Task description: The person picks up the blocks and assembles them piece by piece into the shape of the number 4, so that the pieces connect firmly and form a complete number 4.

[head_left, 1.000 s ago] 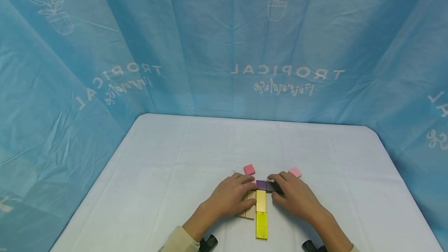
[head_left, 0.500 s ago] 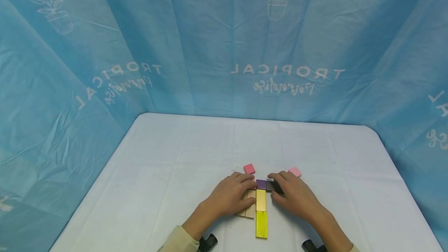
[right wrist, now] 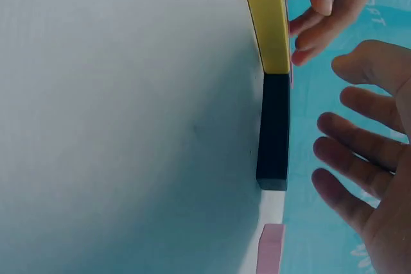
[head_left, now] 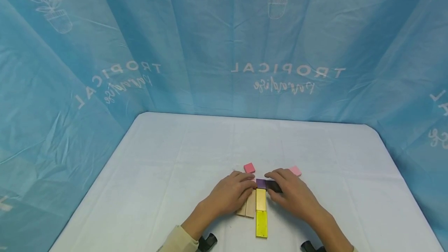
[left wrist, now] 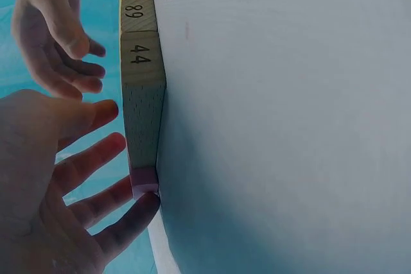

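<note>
My left hand reaches over two plain wooden blocks, its fingers loosely spread. In the left wrist view its lowest fingertip is right at a small pink block at the end of those wooden blocks. My right hand hovers around a black block, thumb on the near side and fingers on the far side. The right wrist view shows those fingers apart from the black block. Between the hands, a purple block tops a column of a pale yellow block and a bright yellow block.
A red-pink block lies beyond my left fingertips, and a pale pink block beyond my right knuckles. White cloth covers the table. A blue printed curtain hangs behind and at both sides.
My right hand has shifted slightly left and away from me along the black block, toward the purple one. My left thumb has drawn up toward its fingers, uncovering more of the wooden blocks.
</note>
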A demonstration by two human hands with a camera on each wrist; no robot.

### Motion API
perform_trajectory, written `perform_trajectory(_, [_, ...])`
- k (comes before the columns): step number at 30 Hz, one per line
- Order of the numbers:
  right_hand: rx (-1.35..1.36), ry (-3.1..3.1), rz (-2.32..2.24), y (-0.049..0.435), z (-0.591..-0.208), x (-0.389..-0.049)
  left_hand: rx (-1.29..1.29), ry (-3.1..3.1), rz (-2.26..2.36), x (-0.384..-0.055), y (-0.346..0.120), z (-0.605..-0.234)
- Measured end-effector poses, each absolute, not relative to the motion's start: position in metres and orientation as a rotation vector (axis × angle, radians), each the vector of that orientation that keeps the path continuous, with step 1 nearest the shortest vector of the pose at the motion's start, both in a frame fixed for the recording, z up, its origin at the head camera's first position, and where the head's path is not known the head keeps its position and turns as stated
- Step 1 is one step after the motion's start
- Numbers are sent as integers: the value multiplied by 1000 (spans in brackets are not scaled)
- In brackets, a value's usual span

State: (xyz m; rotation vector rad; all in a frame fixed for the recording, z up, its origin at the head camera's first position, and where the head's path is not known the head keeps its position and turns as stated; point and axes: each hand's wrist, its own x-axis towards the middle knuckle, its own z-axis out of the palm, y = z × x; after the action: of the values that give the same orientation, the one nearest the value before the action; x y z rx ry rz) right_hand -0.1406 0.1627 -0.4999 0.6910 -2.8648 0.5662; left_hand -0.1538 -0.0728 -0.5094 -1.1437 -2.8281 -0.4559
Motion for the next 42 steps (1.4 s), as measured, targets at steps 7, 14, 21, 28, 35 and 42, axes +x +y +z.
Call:
perform_trajectory(7, [757,-2831,630,158,-499,-136,-1102,-2808,-510,-158,-75,-508])
perform_trajectory(14, [846,-2828,656,149,-503,-133,-1063,-2782,-566,-163,-78,-506])
perform_trajectory(21, [943,-2777,641,141,-506,-128,-1021,-2810,-552,-165,-83,-504])
perform_trajectory(28, [1050,-2765,637,137,-507,-128,-992,-2845,-545,-165,-85,-503])
perform_trajectory(35, [1078,-2766,659,137,-510,-127,-1018,-2849,-553,-163,-84,-508])
perform_trajectory(42, [1066,-2819,652,135,-511,-125,-998,-2859,-538,-162,-85,-509])
